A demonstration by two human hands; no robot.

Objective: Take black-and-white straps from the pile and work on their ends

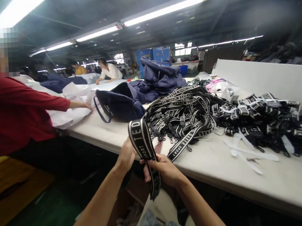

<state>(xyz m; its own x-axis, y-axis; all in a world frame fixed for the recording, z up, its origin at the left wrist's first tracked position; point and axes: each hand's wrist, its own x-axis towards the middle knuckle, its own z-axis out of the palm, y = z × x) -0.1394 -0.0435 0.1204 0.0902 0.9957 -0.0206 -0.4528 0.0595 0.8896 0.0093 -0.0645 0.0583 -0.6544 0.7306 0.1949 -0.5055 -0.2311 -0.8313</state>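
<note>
**Two bare hands grip a lettered strap at a worktable edge**

Two bare hands meet low in the centre of the view, just in front of a long white worktable [245,175]. Both hold one black woven strap with white lettering [141,140]. It rises in a loop above the hands, and its free end hangs down below them. The left hand [125,156] is behind the loop's left side, its fingers hidden by the strap, so their hold cannot be told for sure. The right hand [164,169] has its fingers closed tight around the strap where the two runs come together.

Just beyond the hands, on the table, lies a large tangled heap of matching black-and-white lettered straps with clips [189,114]. A second heap of rolled straps [265,117] sits to its right, with loose white paper strips [246,153] near it. Further back lie a dark navy fabric bag with a handle [120,102] and a pile of navy bags [159,77].

At the left, a person in a red sleeve [19,109] rests a hand on white paper sheets [70,114]. Other workers stand well behind.
</note>
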